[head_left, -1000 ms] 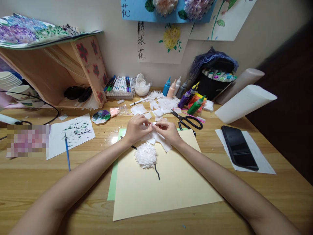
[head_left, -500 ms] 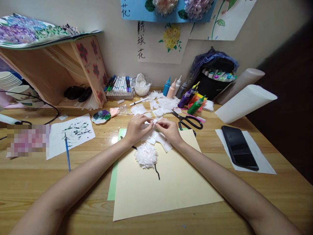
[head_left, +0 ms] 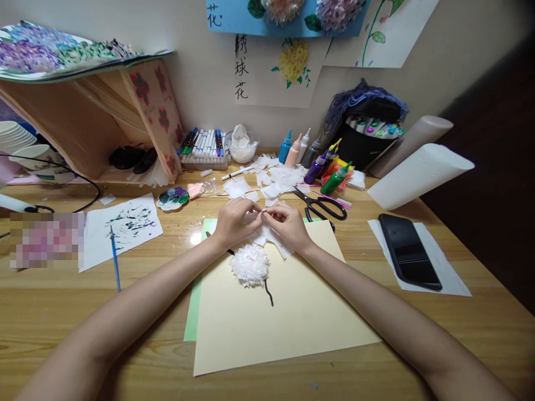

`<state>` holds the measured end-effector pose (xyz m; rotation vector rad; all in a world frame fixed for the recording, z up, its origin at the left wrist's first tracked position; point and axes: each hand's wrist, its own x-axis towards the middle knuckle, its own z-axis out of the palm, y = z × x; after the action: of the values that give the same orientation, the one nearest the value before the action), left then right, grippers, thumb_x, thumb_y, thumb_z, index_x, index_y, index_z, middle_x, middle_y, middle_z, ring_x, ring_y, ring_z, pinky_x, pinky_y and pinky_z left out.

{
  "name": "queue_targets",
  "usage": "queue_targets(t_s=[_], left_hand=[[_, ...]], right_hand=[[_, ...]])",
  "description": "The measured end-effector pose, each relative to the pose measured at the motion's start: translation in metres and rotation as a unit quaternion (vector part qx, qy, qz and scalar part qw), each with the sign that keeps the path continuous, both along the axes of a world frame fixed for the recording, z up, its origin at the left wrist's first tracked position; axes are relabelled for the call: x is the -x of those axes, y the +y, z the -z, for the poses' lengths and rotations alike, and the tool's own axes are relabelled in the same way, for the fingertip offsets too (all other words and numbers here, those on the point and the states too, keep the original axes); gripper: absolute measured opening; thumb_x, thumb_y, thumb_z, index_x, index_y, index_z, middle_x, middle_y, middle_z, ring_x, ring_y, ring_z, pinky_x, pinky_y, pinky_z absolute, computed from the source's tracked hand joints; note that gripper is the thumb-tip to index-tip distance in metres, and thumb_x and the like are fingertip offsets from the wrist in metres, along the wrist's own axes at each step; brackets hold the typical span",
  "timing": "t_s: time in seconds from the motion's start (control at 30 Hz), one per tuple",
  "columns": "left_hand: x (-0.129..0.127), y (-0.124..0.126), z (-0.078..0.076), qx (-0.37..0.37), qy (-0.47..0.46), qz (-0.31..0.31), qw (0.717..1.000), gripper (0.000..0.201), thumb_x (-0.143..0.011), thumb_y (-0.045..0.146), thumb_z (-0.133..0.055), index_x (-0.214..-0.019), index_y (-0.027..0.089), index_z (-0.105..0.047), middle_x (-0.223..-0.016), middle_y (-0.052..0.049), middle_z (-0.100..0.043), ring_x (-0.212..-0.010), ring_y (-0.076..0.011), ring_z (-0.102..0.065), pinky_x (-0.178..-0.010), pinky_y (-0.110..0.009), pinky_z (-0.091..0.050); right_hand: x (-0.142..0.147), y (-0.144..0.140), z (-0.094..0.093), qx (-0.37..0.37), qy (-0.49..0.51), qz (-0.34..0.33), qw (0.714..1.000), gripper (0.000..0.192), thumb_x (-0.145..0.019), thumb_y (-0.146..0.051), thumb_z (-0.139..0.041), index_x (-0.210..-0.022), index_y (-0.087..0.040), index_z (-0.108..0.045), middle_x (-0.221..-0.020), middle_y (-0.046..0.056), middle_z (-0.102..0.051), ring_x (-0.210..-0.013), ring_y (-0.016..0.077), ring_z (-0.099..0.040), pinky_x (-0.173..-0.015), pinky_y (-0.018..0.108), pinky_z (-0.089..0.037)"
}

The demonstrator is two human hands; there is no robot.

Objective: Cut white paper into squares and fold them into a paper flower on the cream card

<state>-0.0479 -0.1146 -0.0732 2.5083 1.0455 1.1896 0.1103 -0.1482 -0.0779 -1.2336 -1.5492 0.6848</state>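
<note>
My left hand [head_left: 237, 221] and my right hand [head_left: 288, 224] meet fingertip to fingertip over the top of a cream sheet [head_left: 284, 312]. Between them they pinch a small piece of white tissue paper [head_left: 264, 210], mostly hidden by the fingers. Just below lie loose white tissue pieces [head_left: 276, 239]. Nearer to me, a ruffled white paper flower [head_left: 249, 265] sits on the cream sheet, with a black drawn line [head_left: 269, 293] running down from it. Under the cream sheet, a green sheet [head_left: 193, 317] shows along the left side.
Tissue squares [head_left: 284, 177] are scattered behind my hands. Black scissors [head_left: 321, 207] lie to the right, near paint bottles [head_left: 336, 179]. A phone [head_left: 409, 252] rests far right. On the left are a paintbrush [head_left: 115, 259], a paint palette [head_left: 173, 198] and a marker set [head_left: 204, 149].
The white tissue piece, visible between my fingers before, is now crumpled smaller and mostly covered. My fingertips have come closer together; my arms stay in place.
</note>
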Motion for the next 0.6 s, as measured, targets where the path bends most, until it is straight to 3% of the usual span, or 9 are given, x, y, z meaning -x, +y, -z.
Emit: queue_targets(t_s=[0.3,0.6], left_hand=[[-0.001,0.002,0.001,0.011,-0.034,-0.024,0.999,0.005,-0.076,0.023,-0.057,-0.073,0.018,-0.056,-0.072,0.000,-0.062,-0.070,-0.0135,-0.055,-0.066,-0.026,-0.041],[0.000,0.011,-0.001,0.140,-0.124,-0.062,0.980,0.011,-0.084,0.027,-0.051,-0.079,0.018,-0.055,-0.075,-0.002,-0.060,-0.067,-0.0125,-0.053,-0.062,-0.025,-0.041]], right_hand=[[-0.001,0.001,0.000,0.005,-0.002,0.023,1.000,0.009,-0.074,-0.021,-0.059,-0.070,-0.016,-0.064,-0.066,0.001,-0.055,-0.059,0.0119,-0.046,-0.055,0.025,-0.036],[-0.005,0.006,0.005,0.043,0.046,0.096,0.993,0.012,-0.076,-0.026,-0.052,-0.067,-0.018,-0.052,-0.067,0.000,-0.052,-0.061,0.0129,-0.046,-0.059,0.025,-0.038]])
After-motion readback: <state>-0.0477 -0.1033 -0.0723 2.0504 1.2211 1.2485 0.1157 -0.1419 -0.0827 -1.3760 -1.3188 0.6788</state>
